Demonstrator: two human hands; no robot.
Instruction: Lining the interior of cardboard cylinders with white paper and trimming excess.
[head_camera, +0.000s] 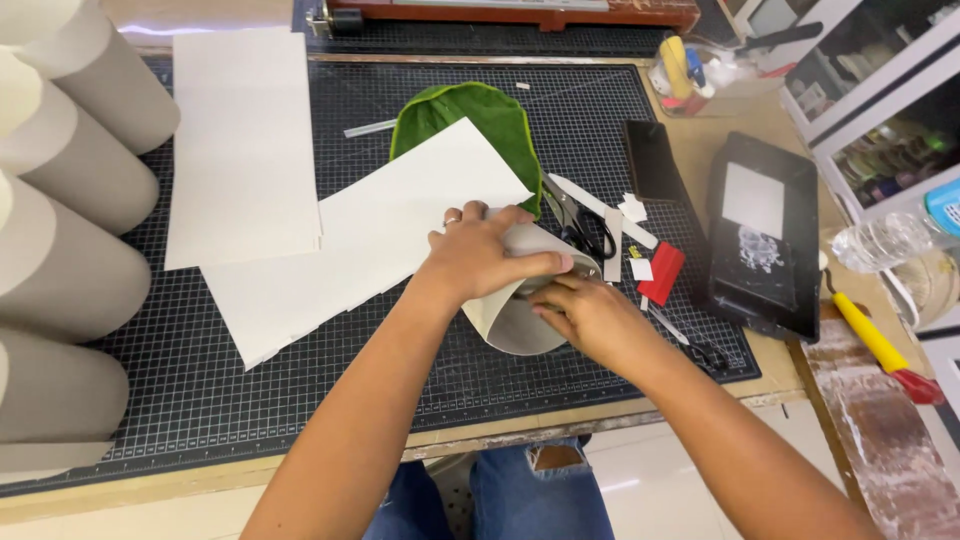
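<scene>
Head view, seated person at a workbench covered by a dark gridded cutting mat (250, 390).

Left hand (478, 256): lies on top of a sheet of pale card rolled into a cone (510, 318), fingers together and curved over the roll, thumb pointing toward 3 o'clock along its upper edge. A ring shows on one finger. The hand presses the overlap of the card down.

Right hand (592, 318): at 4 o'clock of the left hand, fingers bent and closed on the cone's lower right edge. Something small and metallic may be pinched there; the view is too crowded to tell.

Cone: sits near the mat's centre-right, wide mouth facing 6 o'clock, touching both hands.

Surroundings:
- Loose white sheets (330, 250) spread from 9 to 11 o'clock of the hands, one overlapping the others.
- A green leaf-shaped piece (470, 115) at 12 o'clock, partly under a sheet.
- Scissors (580, 225) just beside the cone at 2 o'clock.
- A red-handled cutter (662, 273) at 3 o'clock, with small white scraps near it.
- A black tray (765, 240) farther toward 3 o'clock, off the mat.
- A yellow-handled tool (880, 345) at the bench's right edge.
- Finished pale paper rolls (70, 260) stacked along the left edge, at 9 o'clock.
</scene>
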